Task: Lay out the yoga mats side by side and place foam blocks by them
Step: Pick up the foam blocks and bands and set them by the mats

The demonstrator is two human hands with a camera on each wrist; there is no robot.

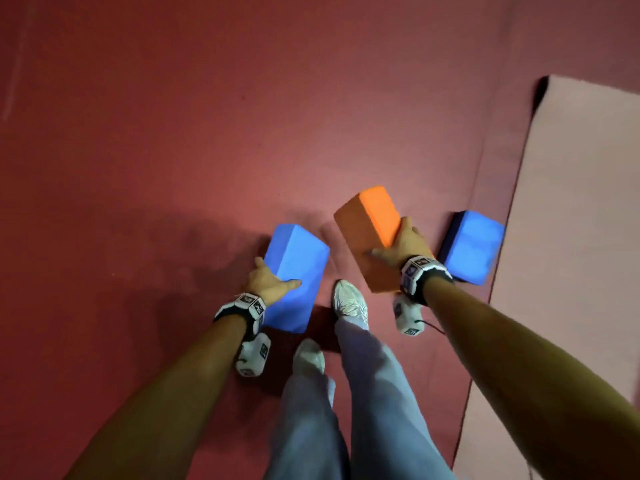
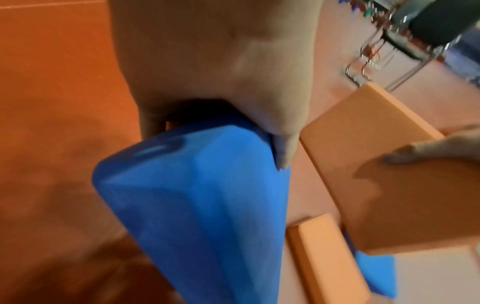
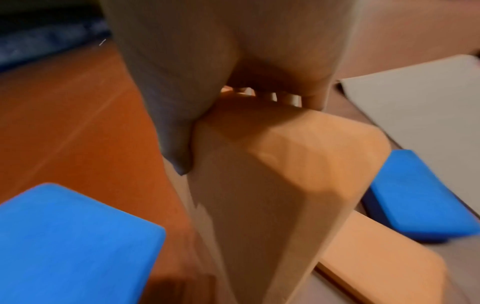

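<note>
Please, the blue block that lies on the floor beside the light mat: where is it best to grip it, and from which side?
Probably from above, across its short width: the blue block on the floor lies flat beside the light mat, broad face up, long sides free.

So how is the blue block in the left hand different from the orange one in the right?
The blue block is blue and the orange block is orange. The left hand grips the blue block, while the right hand grips the orange one. The orange block sits nearer the pale mat, and the blue one farther from it. Both are brick-shaped, look alike in size, and are off the floor.
</note>
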